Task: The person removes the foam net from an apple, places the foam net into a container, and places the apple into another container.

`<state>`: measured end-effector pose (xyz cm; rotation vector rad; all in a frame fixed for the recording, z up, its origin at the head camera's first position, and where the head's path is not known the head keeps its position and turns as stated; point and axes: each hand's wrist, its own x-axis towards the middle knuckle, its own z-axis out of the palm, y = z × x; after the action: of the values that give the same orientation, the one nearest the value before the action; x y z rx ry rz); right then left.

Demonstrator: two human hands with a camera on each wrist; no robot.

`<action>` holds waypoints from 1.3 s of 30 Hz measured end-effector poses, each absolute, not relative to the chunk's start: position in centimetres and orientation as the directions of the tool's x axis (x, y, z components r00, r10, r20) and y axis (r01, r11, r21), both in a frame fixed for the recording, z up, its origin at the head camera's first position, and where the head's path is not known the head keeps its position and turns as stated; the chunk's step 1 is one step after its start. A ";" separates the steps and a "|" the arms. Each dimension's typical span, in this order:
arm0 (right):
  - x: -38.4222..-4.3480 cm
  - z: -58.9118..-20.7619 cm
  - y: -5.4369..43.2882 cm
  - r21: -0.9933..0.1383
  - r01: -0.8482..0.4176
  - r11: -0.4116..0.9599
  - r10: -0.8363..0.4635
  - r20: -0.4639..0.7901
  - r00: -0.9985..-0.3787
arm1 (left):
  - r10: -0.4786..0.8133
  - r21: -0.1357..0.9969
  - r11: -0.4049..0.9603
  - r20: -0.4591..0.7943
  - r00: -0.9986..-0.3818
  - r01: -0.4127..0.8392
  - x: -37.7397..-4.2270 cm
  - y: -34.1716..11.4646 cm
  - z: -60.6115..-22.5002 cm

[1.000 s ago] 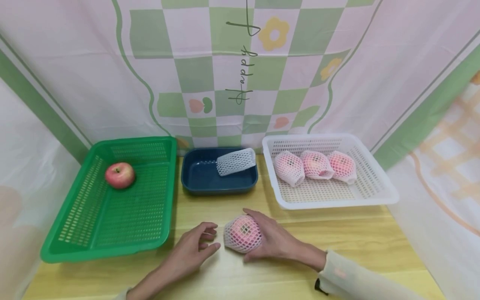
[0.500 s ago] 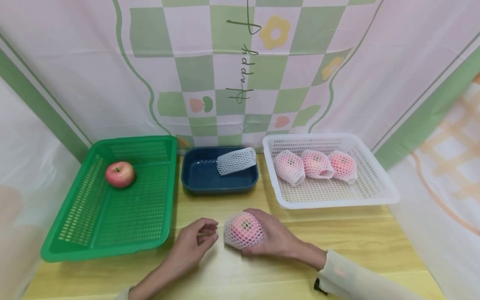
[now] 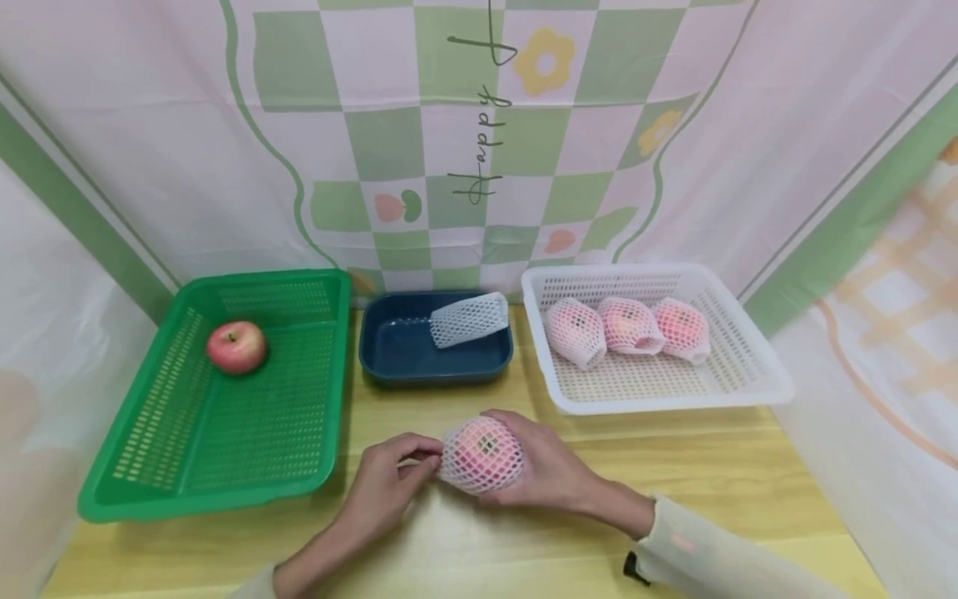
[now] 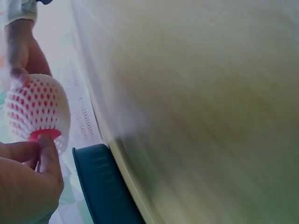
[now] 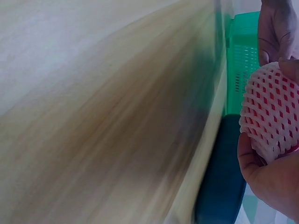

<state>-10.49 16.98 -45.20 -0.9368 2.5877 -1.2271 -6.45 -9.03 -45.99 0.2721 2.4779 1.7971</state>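
Near the front middle of the table, my right hand (image 3: 550,466) grips an apple (image 3: 486,456) dressed in a white foam net (image 5: 268,109). My left hand (image 3: 389,478) reaches it from the left, thumb and forefinger pinching the net's edge. At that end the left wrist view shows a round opening, with bare red apple skin (image 4: 45,134) inside it. In the right wrist view, the right fingers curl around the net's side.
One bare apple (image 3: 236,347) lies in a green basket (image 3: 338,399) at left. A loose foam net (image 3: 470,320) rests in a dark blue tray (image 3: 437,376) at the back middle. Three netted apples (image 3: 630,324) sit in a white basket (image 3: 674,406) at right. A patterned curtain (image 3: 382,141) hangs behind.
My left hand has moved right to the netted apple and now pinches the net's edge. The right hand has raised the apple slightly while keeping its grip.
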 end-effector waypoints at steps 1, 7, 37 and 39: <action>-10.5 -45.1 16.9 -0.740 -0.479 0.473 -0.585 0.143 -0.798 | 0.190 0.955 0.282 0.038 -0.981 0.092 -6.5 -9.0 -46.0; -10.4 -44.7 16.8 -0.752 -0.489 0.443 -0.595 0.162 -0.787 | 0.244 0.986 0.169 -0.047 -0.969 -0.005 -6.6 -9.0 -45.8; -10.1 -44.5 14.8 -0.698 -0.619 0.360 -0.658 0.281 -0.699 | 0.316 0.964 0.263 -0.044 -0.948 0.042 -6.6 -8.2 -45.9; -10.1 -44.4 14.8 -0.698 -0.616 0.365 -0.662 0.271 -0.699 | 0.313 0.965 0.260 -0.053 -0.948 0.031 -6.6 -8.3 -45.8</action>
<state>-10.13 14.85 -44.42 -1.1944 2.5487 -1.2653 -6.57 -8.31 -45.80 0.3210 2.2970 1.7505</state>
